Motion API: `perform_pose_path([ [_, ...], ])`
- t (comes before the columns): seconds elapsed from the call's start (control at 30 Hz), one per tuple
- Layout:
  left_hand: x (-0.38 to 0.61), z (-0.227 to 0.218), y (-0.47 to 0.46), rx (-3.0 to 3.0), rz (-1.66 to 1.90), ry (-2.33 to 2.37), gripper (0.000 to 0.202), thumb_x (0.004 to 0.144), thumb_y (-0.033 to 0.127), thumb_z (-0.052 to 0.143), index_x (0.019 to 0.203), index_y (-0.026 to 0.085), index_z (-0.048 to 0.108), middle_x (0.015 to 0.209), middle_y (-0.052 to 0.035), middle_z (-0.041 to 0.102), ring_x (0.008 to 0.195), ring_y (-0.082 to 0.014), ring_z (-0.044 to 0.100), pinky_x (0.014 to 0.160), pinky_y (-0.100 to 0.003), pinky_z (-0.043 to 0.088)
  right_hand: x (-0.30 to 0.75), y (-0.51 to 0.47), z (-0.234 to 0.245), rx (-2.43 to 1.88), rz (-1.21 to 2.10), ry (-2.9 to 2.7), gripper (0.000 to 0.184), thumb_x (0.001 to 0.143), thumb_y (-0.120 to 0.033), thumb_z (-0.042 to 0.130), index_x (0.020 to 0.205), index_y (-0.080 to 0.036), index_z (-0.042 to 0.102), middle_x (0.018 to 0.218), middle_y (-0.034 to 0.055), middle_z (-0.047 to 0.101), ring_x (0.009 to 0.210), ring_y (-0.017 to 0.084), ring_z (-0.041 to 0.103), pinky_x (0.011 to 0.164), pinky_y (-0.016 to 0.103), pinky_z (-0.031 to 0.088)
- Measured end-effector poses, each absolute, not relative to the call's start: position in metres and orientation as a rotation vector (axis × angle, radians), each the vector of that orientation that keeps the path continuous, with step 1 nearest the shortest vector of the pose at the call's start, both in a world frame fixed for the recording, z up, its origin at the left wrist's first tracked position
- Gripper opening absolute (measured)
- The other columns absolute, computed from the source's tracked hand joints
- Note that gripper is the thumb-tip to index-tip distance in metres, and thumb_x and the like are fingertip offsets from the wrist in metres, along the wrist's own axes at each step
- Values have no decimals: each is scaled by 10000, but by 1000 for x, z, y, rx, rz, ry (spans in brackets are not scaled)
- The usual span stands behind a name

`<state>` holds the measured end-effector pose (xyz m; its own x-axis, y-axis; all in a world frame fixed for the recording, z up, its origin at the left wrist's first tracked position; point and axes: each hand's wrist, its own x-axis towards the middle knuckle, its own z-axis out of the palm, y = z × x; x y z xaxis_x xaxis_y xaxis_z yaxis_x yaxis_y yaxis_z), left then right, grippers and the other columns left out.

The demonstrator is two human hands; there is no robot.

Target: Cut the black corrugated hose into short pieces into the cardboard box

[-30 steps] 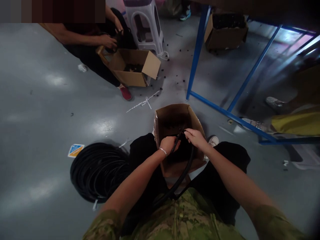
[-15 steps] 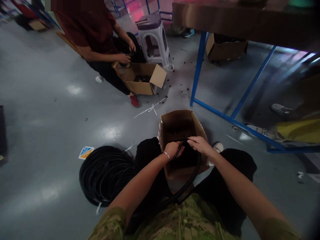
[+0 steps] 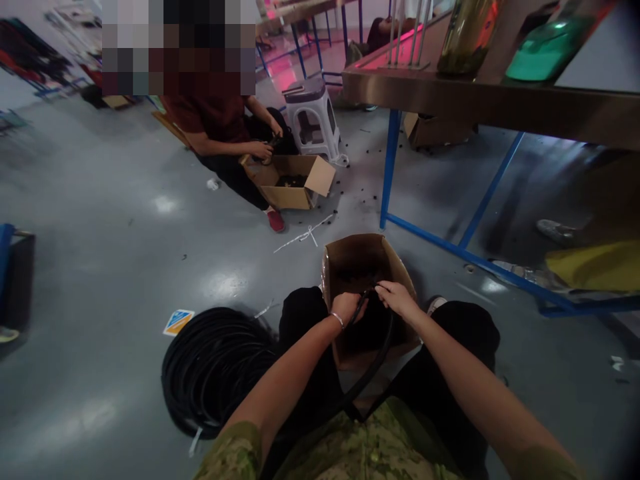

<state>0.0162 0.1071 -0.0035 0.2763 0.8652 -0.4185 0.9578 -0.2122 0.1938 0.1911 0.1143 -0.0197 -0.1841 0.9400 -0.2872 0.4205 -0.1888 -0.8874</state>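
Left hand (image 3: 349, 306): fingers curled around a dark strand (image 3: 359, 308), too shadowed to identify.
Right hand (image 3: 396, 298): thumb and fingertips pinched together on black tubing (image 3: 384, 349).
Tubing course: arcs from mid-frame toward bottom centre, its lower run lost against dark trousers (image 3: 440, 387).
Cardboard box (image 3: 401, 268): centre, beneath both hands; contents indistinct.

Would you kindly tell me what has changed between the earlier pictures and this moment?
Mainly the head camera's view has tilted up: floor things sit lower in the picture, and more of the table, with a green item on it, now shows. No grasp was visibly taken or released. The left hand and right hand still hold black tubing over the open cardboard box; the black coil stays put.
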Motion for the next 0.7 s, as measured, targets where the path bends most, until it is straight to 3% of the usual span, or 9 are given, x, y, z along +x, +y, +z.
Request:
perform_pose_path([
  [0.4,24,-4,115,2082,-296,1612,312,912,422,477,1070,198,626,982,-109,728,948,-257,699,817,-331,525,189,115,-13,-1523,1465,-1360,231,814,-354,493,655,-191,536,582,-36,543,443,85,495,492,209,382],
  [0.7,20,6,118,2034,-227,1599,268,915,394,483,1081,210,588,999,-83,717,961,-236,688,829,-301,504,192,125,0,-1402,1631,-1415,267,795,-435,516,695,-188,541,536,-55,449,448,82,417,475,213,329],
])
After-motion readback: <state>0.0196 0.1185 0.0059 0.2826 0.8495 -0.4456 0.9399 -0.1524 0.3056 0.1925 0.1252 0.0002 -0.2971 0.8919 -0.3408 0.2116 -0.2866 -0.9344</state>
